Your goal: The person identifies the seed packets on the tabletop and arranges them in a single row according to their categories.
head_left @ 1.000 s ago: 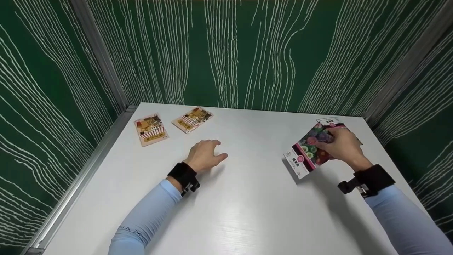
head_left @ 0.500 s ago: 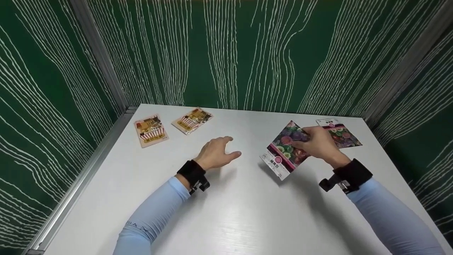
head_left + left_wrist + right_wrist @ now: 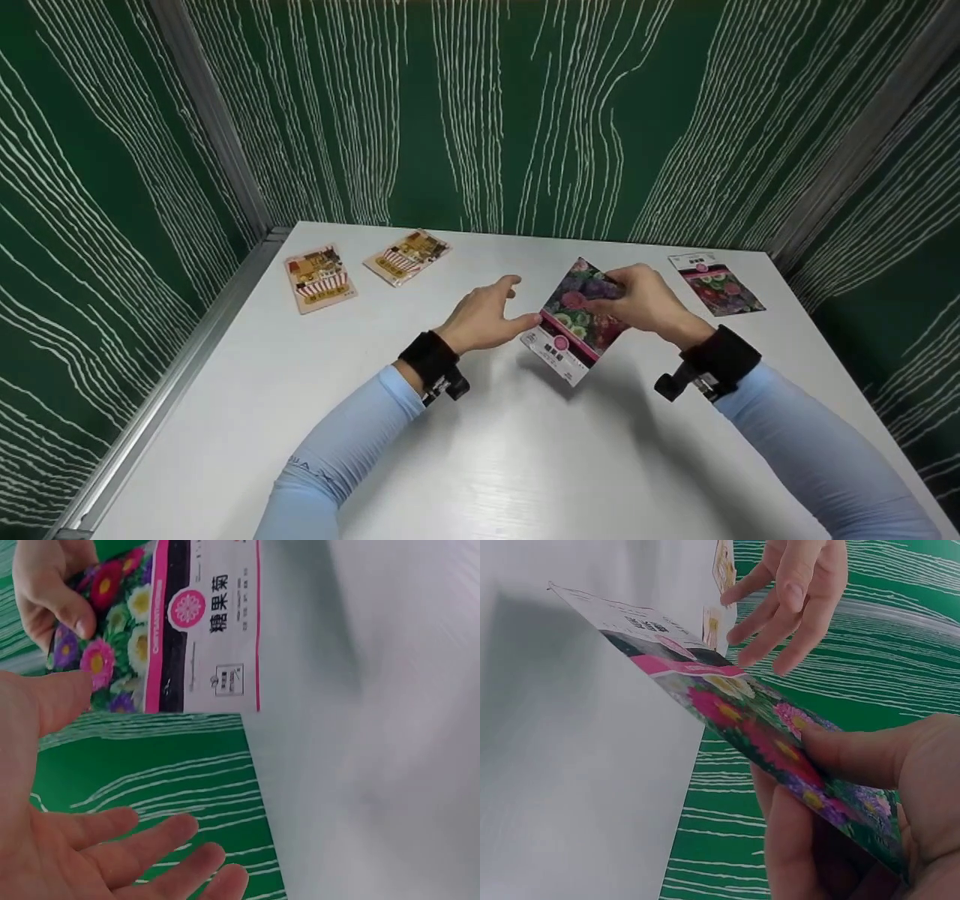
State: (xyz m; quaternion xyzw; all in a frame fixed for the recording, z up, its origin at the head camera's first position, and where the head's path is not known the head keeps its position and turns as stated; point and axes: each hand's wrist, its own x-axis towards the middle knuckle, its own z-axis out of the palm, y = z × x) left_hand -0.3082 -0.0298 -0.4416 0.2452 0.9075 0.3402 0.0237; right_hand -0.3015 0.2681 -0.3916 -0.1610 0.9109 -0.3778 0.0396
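Observation:
A flat chrysanthemum seed packet (image 3: 574, 319), with printed flowers and a white label end, is held tilted above the white table. My right hand (image 3: 649, 304) pinches it by its right side, thumb on the flower picture and fingers behind, as the right wrist view shows. To its left is my left hand (image 3: 484, 315), fingers spread and holding nothing. The left thumb (image 3: 64, 701) overlaps the packet's near edge in the left wrist view; whether it touches, I cannot tell. A second flower seed packet (image 3: 718, 285) lies flat at the back right.
Two pinkish packets with red-and-white stripes, one at the far left (image 3: 321, 279) and one beside it (image 3: 409, 256), lie near the back of the white table (image 3: 480, 465). Green walls (image 3: 420, 112) with wavy white lines enclose the back and sides.
My right hand has carried the flower seed packet leftward, uncovering the second one on the table. My left hand has moved right and slightly away from me, up beside the held packet.

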